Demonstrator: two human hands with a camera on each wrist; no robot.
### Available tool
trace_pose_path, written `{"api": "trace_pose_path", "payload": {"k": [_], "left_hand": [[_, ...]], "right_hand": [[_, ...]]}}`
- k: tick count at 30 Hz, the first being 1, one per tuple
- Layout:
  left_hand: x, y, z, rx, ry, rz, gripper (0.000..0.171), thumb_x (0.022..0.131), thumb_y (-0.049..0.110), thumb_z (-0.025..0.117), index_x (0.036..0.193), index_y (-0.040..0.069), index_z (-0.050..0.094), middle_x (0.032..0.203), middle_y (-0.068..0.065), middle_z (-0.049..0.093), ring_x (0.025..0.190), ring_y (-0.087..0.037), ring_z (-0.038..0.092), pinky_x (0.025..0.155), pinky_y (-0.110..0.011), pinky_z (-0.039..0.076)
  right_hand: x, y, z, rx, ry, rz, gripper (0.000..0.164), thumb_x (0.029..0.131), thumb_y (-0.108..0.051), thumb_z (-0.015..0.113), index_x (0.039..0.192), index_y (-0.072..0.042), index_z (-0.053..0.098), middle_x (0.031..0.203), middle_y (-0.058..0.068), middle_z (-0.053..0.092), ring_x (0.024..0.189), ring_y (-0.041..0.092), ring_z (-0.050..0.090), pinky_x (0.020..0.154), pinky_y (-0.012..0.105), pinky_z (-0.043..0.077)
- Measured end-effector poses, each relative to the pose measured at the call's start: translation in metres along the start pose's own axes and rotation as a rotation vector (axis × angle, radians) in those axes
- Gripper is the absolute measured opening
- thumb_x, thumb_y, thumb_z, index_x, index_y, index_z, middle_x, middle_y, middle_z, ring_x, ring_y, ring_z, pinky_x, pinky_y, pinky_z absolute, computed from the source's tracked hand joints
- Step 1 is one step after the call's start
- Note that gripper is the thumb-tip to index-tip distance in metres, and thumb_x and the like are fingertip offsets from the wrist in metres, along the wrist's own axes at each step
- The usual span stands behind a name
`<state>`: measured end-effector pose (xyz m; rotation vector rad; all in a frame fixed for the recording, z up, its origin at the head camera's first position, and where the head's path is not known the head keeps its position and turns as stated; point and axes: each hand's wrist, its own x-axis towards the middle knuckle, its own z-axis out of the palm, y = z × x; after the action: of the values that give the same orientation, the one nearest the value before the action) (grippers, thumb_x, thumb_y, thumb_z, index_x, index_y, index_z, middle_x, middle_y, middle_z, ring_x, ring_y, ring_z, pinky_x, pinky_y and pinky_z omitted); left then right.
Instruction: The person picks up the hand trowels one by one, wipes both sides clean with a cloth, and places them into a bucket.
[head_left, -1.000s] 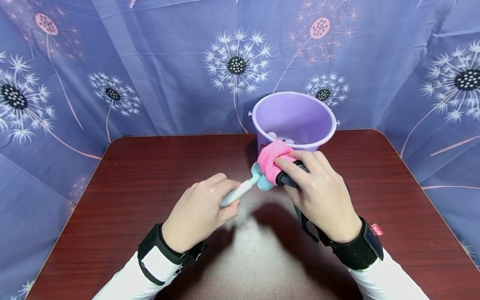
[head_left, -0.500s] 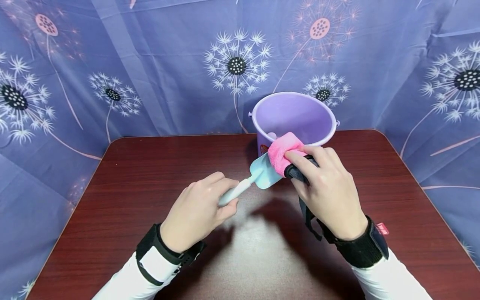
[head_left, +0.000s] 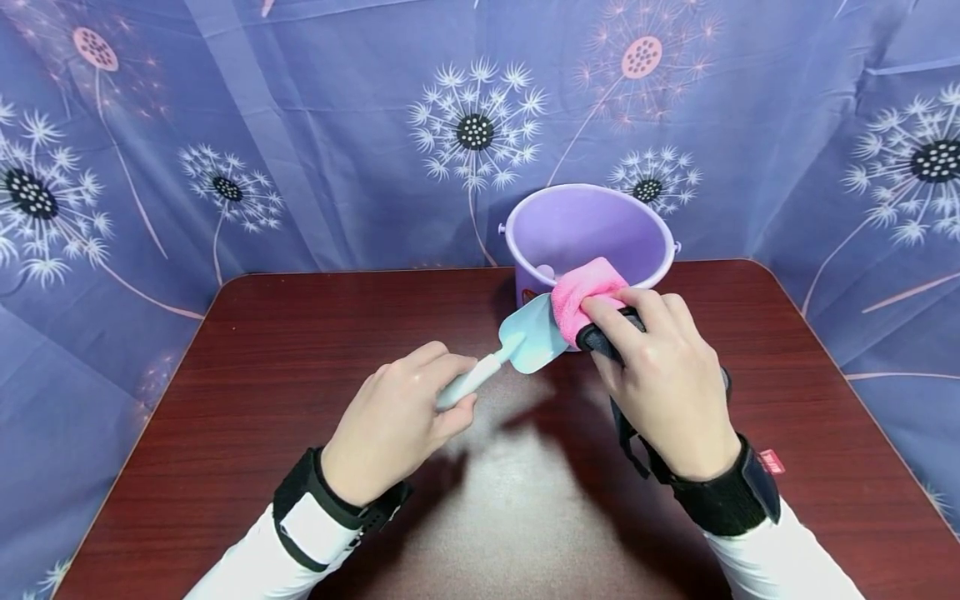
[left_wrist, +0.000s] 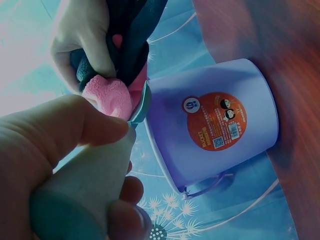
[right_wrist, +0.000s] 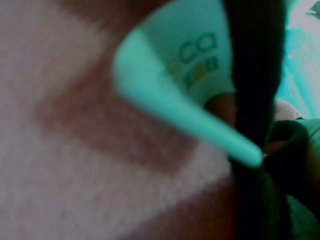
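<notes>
My left hand (head_left: pixel 397 421) grips the pale handle of a toy shovel (head_left: pixel 531 333), its light blue blade pointing up and right. A pink and dark grey cloth (head_left: pixel 588 292) is bunched in my right hand (head_left: pixel 667 387), pinched between thumb and fingers at the blade's far end. In the left wrist view the cloth (left_wrist: pixel 107 95) covers part of the blade, and my left thumb lies along the handle (left_wrist: pixel 85 180). Printed lettering shows on the blade (right_wrist: pixel 205 55) in the right wrist view, beside a dark strip of the cloth (right_wrist: pixel 255 75).
Behind the hands a purple bucket (head_left: pixel 581 225) stands on the dark red wooden table (head_left: pixel 322 325). A small lilac rounded thing (head_left: pixel 546 271) shows inside its near left wall. An orange label (left_wrist: pixel 217 121) marks its side. Blue dandelion-print fabric (head_left: pixel 337 125) hangs around the table's far edge.
My right hand has slid the cloth up and right along the blade toward its tip, uncovering more blue. My left hand has stayed nearly still with the shovel.
</notes>
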<state>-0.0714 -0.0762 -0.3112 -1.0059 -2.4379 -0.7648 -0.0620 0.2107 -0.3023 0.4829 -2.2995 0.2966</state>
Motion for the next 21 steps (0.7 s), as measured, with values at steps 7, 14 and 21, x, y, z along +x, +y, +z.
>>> {"api": "trace_pose_path", "payload": {"k": [7,14,21], "left_hand": [[0.0,0.003,0.005,0.003,-0.009,-0.016,0.023,0.08,0.007,0.082,0.102,0.012,0.077,0.078,0.007,0.051,0.056,-0.005,0.044,0.05,-0.024,0.043],[-0.001,0.004,0.009,0.01,-0.009,-0.028,0.024,0.08,0.008,0.082,0.103,0.012,0.077,0.078,0.006,0.051,0.055,-0.006,0.045,0.049,-0.026,0.044],[-0.001,0.004,0.012,0.026,-0.018,-0.025,0.024,0.081,0.01,0.081,0.104,0.012,0.078,0.078,0.007,0.051,0.054,-0.006,0.045,0.048,-0.029,0.046]], "right_hand": [[0.0,-0.008,0.001,-0.028,-0.027,-0.095,0.038,0.089,-0.004,0.076,0.126,-0.012,0.07,0.117,0.019,0.063,0.087,0.044,0.054,0.062,0.051,0.053],[-0.002,-0.016,0.006,-0.044,-0.097,-0.182,0.045,0.087,-0.022,0.088,0.126,-0.011,0.068,0.111,0.017,0.06,0.079,0.039,0.05,0.06,0.044,0.048],[-0.004,-0.022,0.009,-0.012,-0.163,-0.215,0.051,0.085,-0.018,0.087,0.131,-0.014,0.067,0.113,0.016,0.061,0.087,0.039,0.054,0.064,0.044,0.051]]}}
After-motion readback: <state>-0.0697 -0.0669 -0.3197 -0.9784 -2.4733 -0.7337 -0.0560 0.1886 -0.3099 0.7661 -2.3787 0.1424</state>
